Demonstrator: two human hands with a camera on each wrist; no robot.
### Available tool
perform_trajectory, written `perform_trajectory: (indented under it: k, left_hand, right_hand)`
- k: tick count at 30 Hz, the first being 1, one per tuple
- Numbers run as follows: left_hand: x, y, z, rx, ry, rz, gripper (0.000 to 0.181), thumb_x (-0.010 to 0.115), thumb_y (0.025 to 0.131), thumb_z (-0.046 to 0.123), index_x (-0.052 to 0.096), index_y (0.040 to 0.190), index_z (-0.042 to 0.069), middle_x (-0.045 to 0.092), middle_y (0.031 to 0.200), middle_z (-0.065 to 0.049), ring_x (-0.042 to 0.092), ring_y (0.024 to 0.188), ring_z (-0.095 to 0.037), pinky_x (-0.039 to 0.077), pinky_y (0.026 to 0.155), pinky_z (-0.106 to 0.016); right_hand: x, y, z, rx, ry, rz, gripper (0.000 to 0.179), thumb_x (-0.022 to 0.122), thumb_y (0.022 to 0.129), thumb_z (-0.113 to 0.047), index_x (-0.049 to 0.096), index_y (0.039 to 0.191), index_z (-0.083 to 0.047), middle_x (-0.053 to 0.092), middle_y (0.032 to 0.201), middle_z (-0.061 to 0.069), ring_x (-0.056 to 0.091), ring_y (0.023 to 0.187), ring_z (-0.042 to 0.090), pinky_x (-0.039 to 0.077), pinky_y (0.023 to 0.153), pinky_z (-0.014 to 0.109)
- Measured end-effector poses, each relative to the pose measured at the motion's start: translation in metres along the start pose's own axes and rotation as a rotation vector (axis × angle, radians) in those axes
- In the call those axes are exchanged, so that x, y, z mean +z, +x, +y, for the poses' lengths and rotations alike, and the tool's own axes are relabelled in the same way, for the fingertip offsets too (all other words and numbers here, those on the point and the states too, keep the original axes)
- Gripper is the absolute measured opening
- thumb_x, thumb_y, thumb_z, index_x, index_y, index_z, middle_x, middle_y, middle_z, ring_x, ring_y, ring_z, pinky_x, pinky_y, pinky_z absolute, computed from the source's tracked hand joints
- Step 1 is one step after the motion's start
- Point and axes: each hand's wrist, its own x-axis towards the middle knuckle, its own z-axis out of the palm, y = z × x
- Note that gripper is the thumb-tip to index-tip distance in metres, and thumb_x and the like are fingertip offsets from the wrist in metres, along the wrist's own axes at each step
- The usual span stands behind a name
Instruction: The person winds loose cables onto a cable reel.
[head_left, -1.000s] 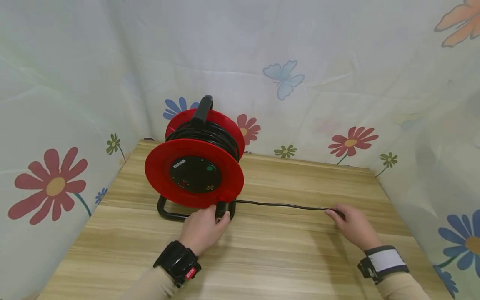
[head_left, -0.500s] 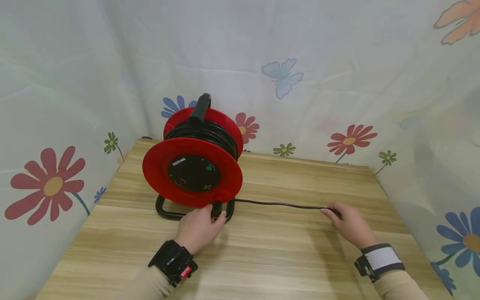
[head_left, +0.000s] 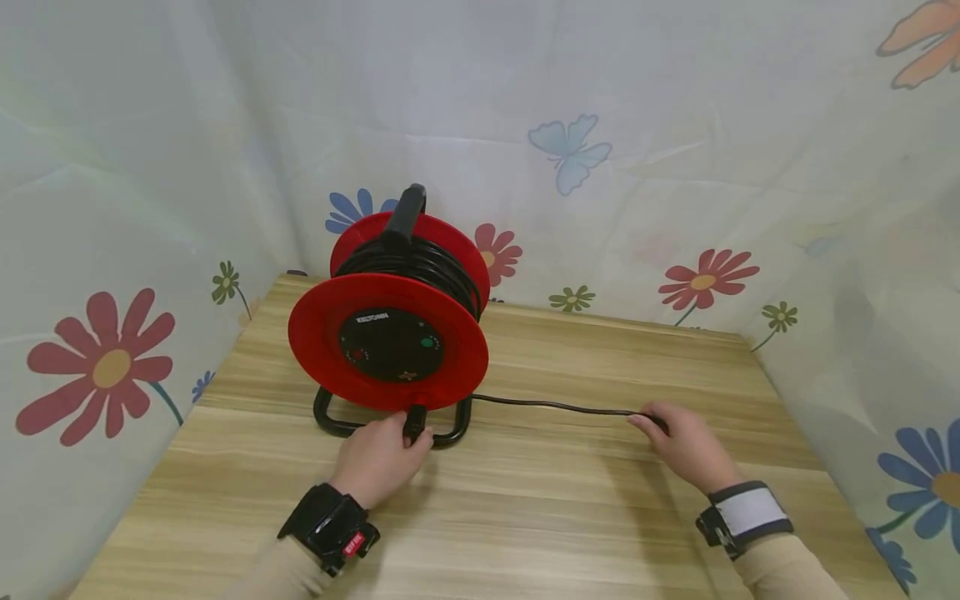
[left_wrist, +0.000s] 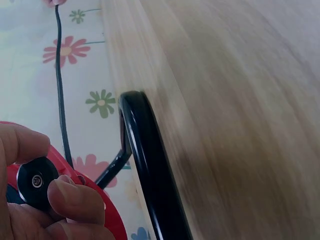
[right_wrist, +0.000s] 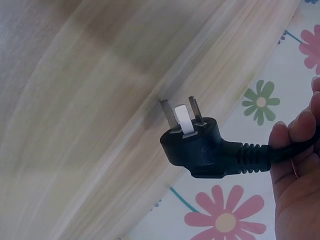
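A red cable reel [head_left: 315, 333] with a black centre stands on a black tube frame [head_left: 324, 412], black cable wound between its discs. My left hand [head_left: 381, 460] grips the round black crank knob [left_wrist: 37, 192] at the bottom of the front disc, with fingers curled about it. From the reel a length of cable [head_left: 555, 405] stretches right to my right hand [head_left: 690, 446], which pinches it close to its end. In the right wrist view a three-pin plug [right_wrist: 200, 150] sticks out past the fingers, its pins exposed.
The reel stands on a wood-grain table [head_left: 540, 517], left of its middle. A flower-patterned white curtain [head_left: 465, 83] closes in the back and both sides. A black carrying handle [head_left: 405, 218] tops the reel.
The reel's front disc has turned clockwise, and my left hand has moved left with the knob. My right hand has come slightly left towards the reel, still holding the cable.
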Motion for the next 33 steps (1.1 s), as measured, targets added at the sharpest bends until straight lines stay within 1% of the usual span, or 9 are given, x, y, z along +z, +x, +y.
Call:
perform_trajectory:
  k: [4,9,14,19,24,29,33]
  left_hand:
    - [-0.003,-0.001,-0.005,0.000,-0.001,0.000,0.035,0.057,0.086,0.045,0.048,0.061,0.022,0.048,0.050,0.006,0.045,0.048,-0.014,0.031,0.042,-0.030]
    - [-0.008,-0.002,-0.008,-0.004,0.009,0.003,0.036,0.059,0.086,0.043,0.048,0.060,0.021,0.047,0.050,0.006,0.045,0.047,-0.014,0.029,0.043,-0.029]
    - [-0.009,-0.002,-0.011,-0.010,0.013,0.000,0.037,0.058,0.085,0.043,0.047,0.058,0.021,0.047,0.050,0.006,0.045,0.047,-0.014,0.029,0.043,-0.029]
    - [-0.011,-0.002,-0.012,-0.021,0.017,-0.004,0.036,0.059,0.085,0.043,0.048,0.058,0.022,0.049,0.052,0.005,0.046,0.049,-0.015,0.031,0.044,-0.029]
    - [-0.015,-0.003,-0.011,-0.025,0.014,-0.006,0.035,0.060,0.084,0.041,0.049,0.058,0.020,0.050,0.054,0.004,0.046,0.051,-0.016,0.032,0.045,-0.030]
    - [-0.019,-0.004,-0.011,-0.031,0.005,-0.011,0.036,0.061,0.084,0.040,0.048,0.058,0.019,0.048,0.052,0.004,0.045,0.050,-0.016,0.029,0.045,-0.029]
    - [-0.020,-0.005,-0.014,-0.036,0.008,0.001,0.037,0.061,0.084,0.040,0.047,0.057,0.019,0.046,0.051,0.004,0.044,0.049,-0.016,0.027,0.044,-0.029]
  right_hand:
    - [0.001,0.002,-0.003,-0.016,-0.004,0.003,0.022,0.060,0.093,-0.029,0.065,0.085,-0.010,0.051,0.065,0.000,0.045,0.056,0.013,0.038,0.050,0.030]
    - [0.003,0.005,-0.006,-0.015,0.008,-0.011,0.023,0.058,0.094,-0.031,0.066,0.087,-0.010,0.052,0.066,-0.001,0.045,0.056,0.013,0.038,0.050,0.030]
    - [0.005,0.006,-0.007,-0.019,0.003,0.000,0.022,0.059,0.094,-0.032,0.065,0.086,-0.012,0.052,0.066,-0.001,0.046,0.056,0.013,0.039,0.050,0.030]
    - [0.007,0.007,-0.009,-0.004,0.007,-0.015,0.022,0.060,0.093,-0.031,0.066,0.088,-0.011,0.054,0.067,0.000,0.046,0.058,0.013,0.039,0.050,0.031]
    - [0.010,0.008,-0.010,-0.017,0.002,-0.002,0.016,0.061,0.093,-0.027,0.066,0.087,-0.012,0.056,0.069,0.000,0.047,0.058,0.013,0.040,0.052,0.031]
    - [0.012,0.008,-0.007,-0.053,0.003,0.008,0.015,0.061,0.093,-0.025,0.065,0.086,-0.012,0.053,0.068,-0.001,0.045,0.057,0.012,0.039,0.051,0.030]
    - [0.015,0.007,-0.001,-0.043,0.005,0.005,0.017,0.059,0.094,-0.025,0.063,0.084,-0.012,0.048,0.065,-0.002,0.042,0.054,0.011,0.037,0.048,0.028]
